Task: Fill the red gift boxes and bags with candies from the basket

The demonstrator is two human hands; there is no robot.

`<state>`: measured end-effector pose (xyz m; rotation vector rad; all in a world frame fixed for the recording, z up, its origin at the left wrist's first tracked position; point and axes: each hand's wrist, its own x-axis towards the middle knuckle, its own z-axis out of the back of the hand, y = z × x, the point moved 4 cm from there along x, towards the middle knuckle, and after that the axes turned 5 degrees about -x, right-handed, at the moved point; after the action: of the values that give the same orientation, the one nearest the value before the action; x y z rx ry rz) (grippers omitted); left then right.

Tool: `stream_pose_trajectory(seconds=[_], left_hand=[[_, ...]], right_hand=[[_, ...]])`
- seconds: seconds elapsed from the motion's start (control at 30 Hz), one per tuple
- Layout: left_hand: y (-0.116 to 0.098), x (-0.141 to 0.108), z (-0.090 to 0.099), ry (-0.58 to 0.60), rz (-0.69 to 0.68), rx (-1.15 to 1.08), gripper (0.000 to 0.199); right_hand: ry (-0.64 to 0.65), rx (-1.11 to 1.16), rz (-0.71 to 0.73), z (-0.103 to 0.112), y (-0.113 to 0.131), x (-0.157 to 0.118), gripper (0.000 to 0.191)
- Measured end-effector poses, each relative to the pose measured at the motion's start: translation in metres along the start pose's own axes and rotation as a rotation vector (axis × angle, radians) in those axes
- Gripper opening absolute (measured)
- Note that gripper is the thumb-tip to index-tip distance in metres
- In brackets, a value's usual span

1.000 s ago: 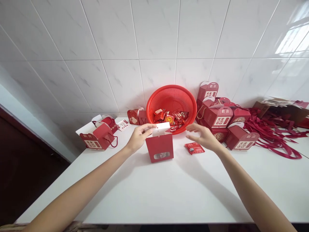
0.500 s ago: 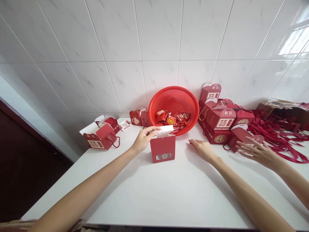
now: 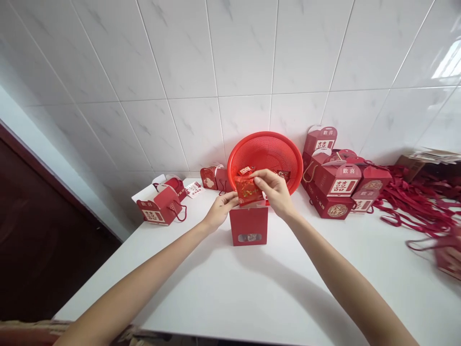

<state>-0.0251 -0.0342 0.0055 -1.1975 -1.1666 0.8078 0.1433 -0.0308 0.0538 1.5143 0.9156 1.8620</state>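
Note:
A red paper gift box [image 3: 248, 226] stands upright on the white table in front of me, its top open and a small clear window low on its front. My left hand [image 3: 218, 212] pinches the box's upper left edge. Just over the opening, my right hand [image 3: 274, 192] grips a flat, shiny red packet [image 3: 248, 192] with gold lettering, its lower edge at the box's mouth. Behind them leans a red plastic basket [image 3: 266, 144] holding wrapped sweets, partly hidden by my right hand and the packet.
Stacked red gift boxes [image 3: 336, 180] stand right of the basket. Red ribbons [image 3: 414, 206] lie beyond them. Other boxes [image 3: 158, 206] and a printed card [image 3: 195, 189] are at the left. A co-worker's blurred hand [image 3: 454, 253] is at the right edge with a red box [image 3: 444, 264].
My right hand has moved left from the table to above the box, now with the red packet. My left hand stays at the box. The co-worker's hand has shifted right with a box.

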Motion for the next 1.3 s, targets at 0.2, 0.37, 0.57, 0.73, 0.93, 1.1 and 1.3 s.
stream_pose_trajectory(seconds=[0.2, 0.37, 0.57, 0.73, 0.93, 1.1, 1.3], left_hand=[[0.006, 0.003, -0.002, 0.021, 0.044, -0.152, 0.050], [0.012, 0.003, 0.000, -0.011, 0.108, -0.246, 0.046], [0.009, 0.000, -0.001, 0.017, 0.149, -0.277, 0.040], [0.010, 0.000, 0.000, 0.001, 0.195, -0.269, 0.041], [0.008, -0.002, -0.002, 0.003, 0.223, -0.266, 0.040], [0.006, -0.003, -0.002, -0.013, 0.232, -0.256, 0.040], [0.006, -0.004, -0.003, -0.049, 0.223, -0.220, 0.032]], right_hand=[[0.139, -0.155, 0.079, -0.002, 0.000, -0.010, 0.020], [0.146, -0.265, 0.080, -0.010, 0.003, -0.010, 0.018], [0.323, -0.401, 0.039, -0.007, 0.003, -0.007, 0.020], [0.462, -0.578, 0.061, -0.002, 0.012, -0.012, 0.024], [0.428, -0.644, 0.132, -0.002, 0.021, -0.017, 0.020], [0.368, -0.600, 0.132, 0.005, 0.017, -0.021, 0.018], [0.270, -0.509, -0.056, 0.031, -0.013, -0.036, 0.073]])
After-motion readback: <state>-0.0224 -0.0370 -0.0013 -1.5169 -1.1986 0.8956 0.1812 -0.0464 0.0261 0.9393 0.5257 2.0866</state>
